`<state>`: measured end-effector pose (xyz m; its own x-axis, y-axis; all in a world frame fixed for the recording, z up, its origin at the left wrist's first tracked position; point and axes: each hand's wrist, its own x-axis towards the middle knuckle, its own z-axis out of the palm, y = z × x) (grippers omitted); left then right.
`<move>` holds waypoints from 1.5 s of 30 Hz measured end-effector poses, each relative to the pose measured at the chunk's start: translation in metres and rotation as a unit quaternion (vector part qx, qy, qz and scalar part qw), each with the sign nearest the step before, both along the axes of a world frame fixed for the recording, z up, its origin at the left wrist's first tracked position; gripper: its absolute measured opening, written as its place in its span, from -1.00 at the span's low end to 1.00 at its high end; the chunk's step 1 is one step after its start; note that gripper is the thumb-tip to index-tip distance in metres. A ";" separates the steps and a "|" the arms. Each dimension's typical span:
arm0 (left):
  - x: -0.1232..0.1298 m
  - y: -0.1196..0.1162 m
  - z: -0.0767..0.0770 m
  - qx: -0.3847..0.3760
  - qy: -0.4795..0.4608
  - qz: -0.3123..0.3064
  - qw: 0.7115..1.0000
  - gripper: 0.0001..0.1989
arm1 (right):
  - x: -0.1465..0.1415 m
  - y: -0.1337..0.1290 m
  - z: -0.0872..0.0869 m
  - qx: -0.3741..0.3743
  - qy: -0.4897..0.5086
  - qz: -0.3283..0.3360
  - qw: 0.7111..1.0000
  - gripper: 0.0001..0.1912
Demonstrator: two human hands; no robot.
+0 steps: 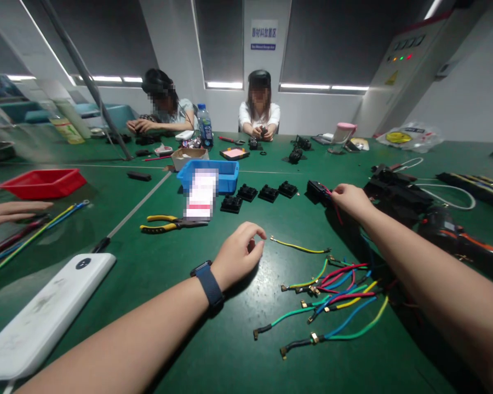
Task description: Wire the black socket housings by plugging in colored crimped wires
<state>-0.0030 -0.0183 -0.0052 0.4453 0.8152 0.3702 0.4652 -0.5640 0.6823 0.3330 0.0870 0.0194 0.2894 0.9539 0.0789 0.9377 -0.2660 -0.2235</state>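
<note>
Green and smooth, the broad table (156, 262) fills the view; taking the middle of the view as the clock's hub, a long white plastic slab with rounded corners (51, 314) lies at 8 o'clock, a loose fan of red, blue, yellow and green metal-tipped wires (353, 296) between 4 and 5, a blue rectangular plastic bin (229, 186) at 10, and yellow-and-black-handled pliers (176, 224) between 8 and 9. At 3 o'clock sits a small black block (315, 191), a thin red wire (327, 190) at its right end, where the right hand (349, 198) is busy. Done well, I judge, this calls for holding the wire close to the block, without kinking or tugging, while the left hand (242, 251) could steady the block. The right hand, reaching in from 4, is pinched closed, apparently gripping that wire. The left, reaching from 7 to 6, is empty, fingers loosely curled, thumb apart; whether it touches the table, I cannot tell.
</note>
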 end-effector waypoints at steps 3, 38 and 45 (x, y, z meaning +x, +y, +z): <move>0.000 -0.001 0.000 0.003 0.001 -0.001 1.000 -0.89 | 0.006 -0.001 0.000 -0.033 0.036 0.003 0.999 -0.68; 0.001 0.000 0.001 -0.008 0.012 0.006 1.000 -0.90 | 0.010 -0.008 -0.028 0.037 -0.071 0.021 0.997 -0.69; 0.001 0.001 0.000 -0.010 0.017 0.011 1.000 -0.89 | 0.002 -0.019 -0.011 0.165 -0.021 0.028 0.986 -0.84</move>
